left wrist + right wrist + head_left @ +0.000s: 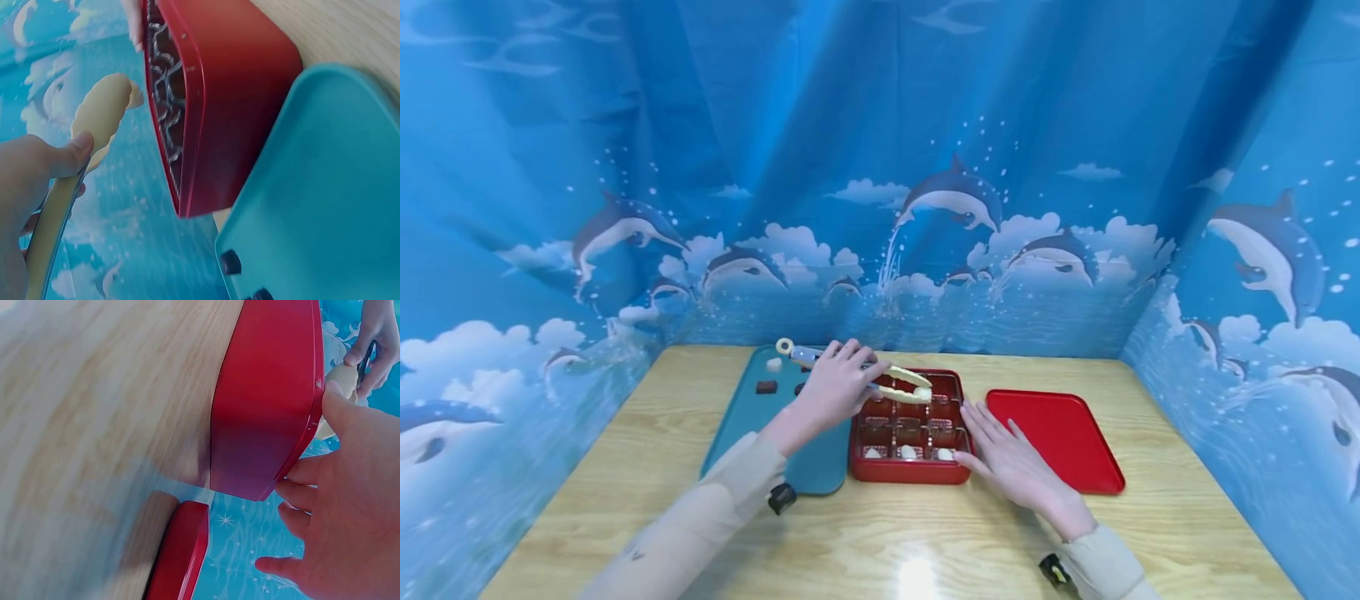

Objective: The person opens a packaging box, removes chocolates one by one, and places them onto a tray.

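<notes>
My left hand (pixel 831 385) grips a pair of tongs (pixel 913 377) with cream, scalloped tips, its thumb along one arm in the left wrist view. Between the tips sits a small white piece (pixel 922 393), above the red box (pixel 910 472). Clear dividers split the box into several compartments. White pieces (pixel 908 452) lie in the front row of compartments; the far ones are partly hidden by the tongs. My right hand (pixel 1011 458) touches the box's right rim with thumb and fingers extended, not curled round it.
A teal tray (pixel 748 425) lies left of the box, with dark brown pieces (pixel 766 387) and a white piece (pixel 773 364) at its far part. A shallow red tray (pixel 1052 433) is on the right. A dolphin-print curtain (pixel 865 217) surrounds the wooden table (pixel 880 542).
</notes>
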Action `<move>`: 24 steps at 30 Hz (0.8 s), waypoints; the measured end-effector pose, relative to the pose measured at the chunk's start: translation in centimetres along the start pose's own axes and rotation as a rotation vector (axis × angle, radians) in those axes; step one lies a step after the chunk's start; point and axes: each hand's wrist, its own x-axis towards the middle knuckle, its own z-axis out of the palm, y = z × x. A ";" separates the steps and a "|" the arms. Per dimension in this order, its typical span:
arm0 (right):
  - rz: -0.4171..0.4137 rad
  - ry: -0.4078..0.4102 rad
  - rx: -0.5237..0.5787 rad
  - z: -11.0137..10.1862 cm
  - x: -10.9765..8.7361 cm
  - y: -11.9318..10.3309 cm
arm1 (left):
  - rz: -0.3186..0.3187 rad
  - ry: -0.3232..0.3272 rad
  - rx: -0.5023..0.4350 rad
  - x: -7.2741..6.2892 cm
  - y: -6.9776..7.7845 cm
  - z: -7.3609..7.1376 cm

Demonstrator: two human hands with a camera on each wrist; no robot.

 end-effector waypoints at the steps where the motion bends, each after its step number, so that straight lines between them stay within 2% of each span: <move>1: 0.004 -0.001 0.000 0.0 0.0 0.0 | -0.021 0.002 -0.011 -0.2 -0.3 -0.1; 7: 0.018 -0.017 -0.002 0.1 0.2 0.2 | -0.129 0.016 -0.023 -2.1 -2.5 -0.7; 18: 0.022 -0.030 -0.001 0.1 0.2 0.2 | -0.241 0.046 0.073 -5.9 -7.1 -1.4; 21: 0.021 -0.030 0.004 0.1 0.2 0.1 | -0.252 0.019 0.094 -6.5 -7.9 -1.3; 24: 0.022 -0.031 0.008 0.1 0.2 0.1 | -0.245 -0.036 0.119 -6.9 -8.2 -1.1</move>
